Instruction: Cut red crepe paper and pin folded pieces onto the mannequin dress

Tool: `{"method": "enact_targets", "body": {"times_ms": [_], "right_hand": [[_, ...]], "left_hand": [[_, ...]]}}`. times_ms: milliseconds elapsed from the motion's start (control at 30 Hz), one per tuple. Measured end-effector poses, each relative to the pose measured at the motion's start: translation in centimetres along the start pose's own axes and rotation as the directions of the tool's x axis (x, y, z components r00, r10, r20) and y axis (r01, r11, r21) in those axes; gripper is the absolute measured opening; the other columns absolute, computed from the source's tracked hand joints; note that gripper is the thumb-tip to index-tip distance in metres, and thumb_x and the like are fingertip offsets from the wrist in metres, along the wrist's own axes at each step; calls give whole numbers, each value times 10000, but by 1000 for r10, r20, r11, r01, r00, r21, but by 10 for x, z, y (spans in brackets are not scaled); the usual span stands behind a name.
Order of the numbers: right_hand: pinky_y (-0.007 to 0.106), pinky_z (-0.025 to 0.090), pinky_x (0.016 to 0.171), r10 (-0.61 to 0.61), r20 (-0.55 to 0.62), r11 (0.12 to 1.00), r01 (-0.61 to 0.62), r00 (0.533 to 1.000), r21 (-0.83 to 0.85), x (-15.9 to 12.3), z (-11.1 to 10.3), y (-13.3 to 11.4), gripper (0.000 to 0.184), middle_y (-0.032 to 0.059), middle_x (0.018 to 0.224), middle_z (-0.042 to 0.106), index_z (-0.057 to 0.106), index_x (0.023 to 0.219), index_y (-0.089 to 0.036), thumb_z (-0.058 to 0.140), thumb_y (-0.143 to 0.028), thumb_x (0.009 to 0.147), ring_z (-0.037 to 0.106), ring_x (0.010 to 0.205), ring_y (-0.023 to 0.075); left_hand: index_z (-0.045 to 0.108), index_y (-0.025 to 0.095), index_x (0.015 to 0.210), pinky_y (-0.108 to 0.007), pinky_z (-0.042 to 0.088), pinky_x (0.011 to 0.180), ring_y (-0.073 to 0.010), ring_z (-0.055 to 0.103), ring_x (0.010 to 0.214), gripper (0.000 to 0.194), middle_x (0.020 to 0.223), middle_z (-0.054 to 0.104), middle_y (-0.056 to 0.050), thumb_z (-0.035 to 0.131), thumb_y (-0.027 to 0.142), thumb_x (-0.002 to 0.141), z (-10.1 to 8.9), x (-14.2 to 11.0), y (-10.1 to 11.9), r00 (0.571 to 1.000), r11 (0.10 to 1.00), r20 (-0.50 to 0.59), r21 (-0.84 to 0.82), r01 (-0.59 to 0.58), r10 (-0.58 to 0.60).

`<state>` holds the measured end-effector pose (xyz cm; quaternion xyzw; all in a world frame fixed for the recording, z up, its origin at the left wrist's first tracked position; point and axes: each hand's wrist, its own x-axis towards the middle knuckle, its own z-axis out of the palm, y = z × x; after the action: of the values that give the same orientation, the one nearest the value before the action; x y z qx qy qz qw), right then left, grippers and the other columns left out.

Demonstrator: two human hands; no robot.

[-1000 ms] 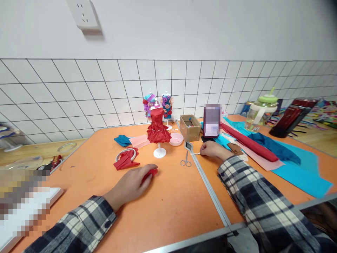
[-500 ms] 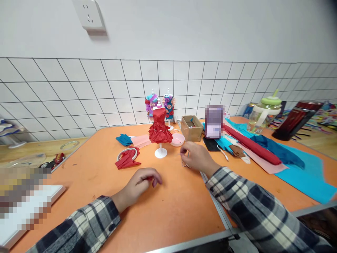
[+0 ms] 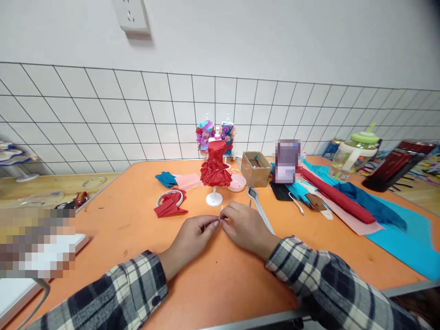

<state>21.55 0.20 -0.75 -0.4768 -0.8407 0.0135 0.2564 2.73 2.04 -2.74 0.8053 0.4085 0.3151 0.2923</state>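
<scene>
My left hand (image 3: 195,236) and my right hand (image 3: 248,229) meet above the orange table (image 3: 202,284), thumbs and forefingers pinched together fingertip to fingertip. A tiny whitish thing shows between them, too small to name. Just beyond the fingers stands a small white dress form (image 3: 214,199) wearing a red crinkled dress (image 3: 216,165) with a gathered skirt. To its left, a white ring-shaped roll (image 3: 160,200) lies around and over folded red paper or cloth (image 3: 171,211). A pink dish (image 3: 237,183) sits behind the form, on its right.
Two more dressed forms (image 3: 205,133) stand at the back. A cardboard box (image 3: 256,169), a propped phone (image 3: 287,160), a red roll (image 3: 338,197), blue sheets (image 3: 409,243), a green-lidded bottle (image 3: 355,156) and a dark red flask (image 3: 398,165) occupy the right. A white device (image 3: 20,298) is at left.
My right hand has moved left and nearer to me, and my left hand slightly right, so their fingertips now meet. The view has shifted a little.
</scene>
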Motion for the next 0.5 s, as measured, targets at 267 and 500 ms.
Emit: {"method": "enact_targets", "body": {"times_ms": [267, 500], "right_hand": [[274, 393, 712, -30, 53, 994, 24, 998, 110, -2, 1, 4, 115, 45, 934, 634, 614, 949, -184, 504, -203, 921, 576, 851, 165], [252, 370, 666, 34, -20, 968, -28, 999, 248, -1, 5, 7, 30, 15, 868, 629, 594, 883, -194, 566, -191, 875, 559, 779, 143]], "left_hand": [[749, 173, 926, -232, 496, 643, -168, 682, 710, 276, 868, 779, -36, 489, 259, 886, -1, -2, 2, 1000, 998, -9, 65, -11, 11], [737, 159, 854, -215, 487, 568, -150, 643, 614, 247, 739, 756, -29, 509, 254, 842, -2, -1, 5, 996, 999, -77, 6, 45, -44]]}}
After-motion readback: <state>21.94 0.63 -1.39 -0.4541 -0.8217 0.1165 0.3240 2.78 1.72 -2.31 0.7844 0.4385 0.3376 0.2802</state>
